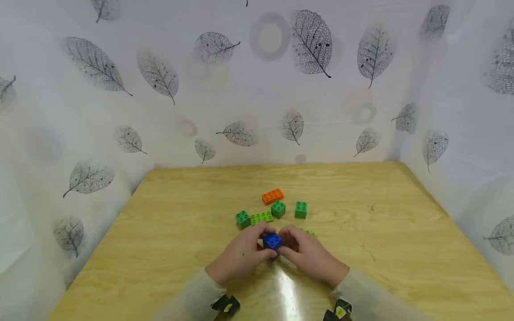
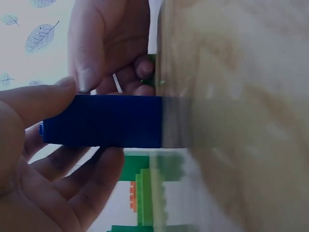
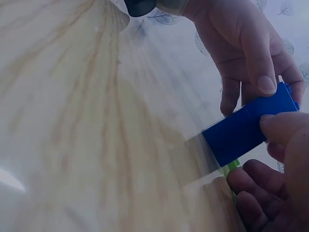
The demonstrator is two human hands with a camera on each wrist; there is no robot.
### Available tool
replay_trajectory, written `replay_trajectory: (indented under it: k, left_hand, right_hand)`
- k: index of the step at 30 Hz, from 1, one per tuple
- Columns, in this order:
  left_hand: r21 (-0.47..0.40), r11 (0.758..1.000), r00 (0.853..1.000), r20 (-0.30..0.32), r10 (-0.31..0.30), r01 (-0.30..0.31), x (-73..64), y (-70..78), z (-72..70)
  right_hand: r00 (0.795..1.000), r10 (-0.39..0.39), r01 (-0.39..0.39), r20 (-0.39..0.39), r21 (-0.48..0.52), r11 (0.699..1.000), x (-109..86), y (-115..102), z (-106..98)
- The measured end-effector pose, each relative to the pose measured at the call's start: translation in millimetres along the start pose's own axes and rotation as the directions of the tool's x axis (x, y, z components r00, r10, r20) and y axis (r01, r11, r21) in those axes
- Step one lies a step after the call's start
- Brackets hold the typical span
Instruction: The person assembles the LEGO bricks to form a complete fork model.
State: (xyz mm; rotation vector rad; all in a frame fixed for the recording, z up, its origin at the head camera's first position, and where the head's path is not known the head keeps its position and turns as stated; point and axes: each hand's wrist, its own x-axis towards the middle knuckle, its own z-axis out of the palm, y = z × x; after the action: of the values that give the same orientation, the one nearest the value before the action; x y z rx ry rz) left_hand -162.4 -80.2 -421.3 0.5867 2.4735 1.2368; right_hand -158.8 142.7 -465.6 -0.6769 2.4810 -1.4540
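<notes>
A tall blue toy brick stack point(image 1: 272, 241) stands upright on the wooden table, studs on top. A faint seam crosses its side in the right wrist view. My left hand point(image 1: 242, 250) grips it from the left, thumb on the near side and fingers on the far side. From the right, my right hand point(image 1: 308, 254) holds it near the upper part; its thumb point(image 3: 285, 126) lies against the side, and the other fingers are curled beside it. Just beyond the hands lies a light green brick point(image 1: 262, 217), with a dark green brick point(image 1: 242, 219) at its left.
Farther back are an orange brick point(image 1: 272, 196) and two more dark green bricks, one in the middle point(image 1: 278, 208) and one to the right point(image 1: 300, 210). Another light green brick point(image 1: 310, 232) is partly hidden behind my right hand. Leaf-patterned curtains point(image 1: 257, 98) surround the table point(image 1: 381, 223).
</notes>
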Motion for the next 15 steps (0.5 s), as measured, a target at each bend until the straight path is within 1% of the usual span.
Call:
replay_trajectory:
  k: [5,9,13,15]
  left_hand:
    - [0.068,0.997,0.999,0.004,-0.047,0.046,-6.5,0.6,-8.8]
    - [0.080,0.996,0.999,-0.004,-0.046,0.047,-15.1,-5.5,-15.9]
    - [0.098,0.993,0.997,-0.036,-0.061,0.064,-24.6,-15.1,-25.0]
    - [0.112,0.991,0.996,-0.064,-0.067,0.074,-29.4,-20.8,-31.0]
  right_hand:
    - [1.000,0.019,-0.019,0.001,-0.043,0.999,1.0,0,-1]
    - [1.000,0.018,-0.018,0.008,-0.040,0.999,0.9,-2,-1]
    - [1.000,0.020,-0.020,0.013,-0.025,1.000,0.2,-3,-1]
    - [1.000,0.022,-0.022,0.013,-0.022,1.000,0.0,-3,-1]
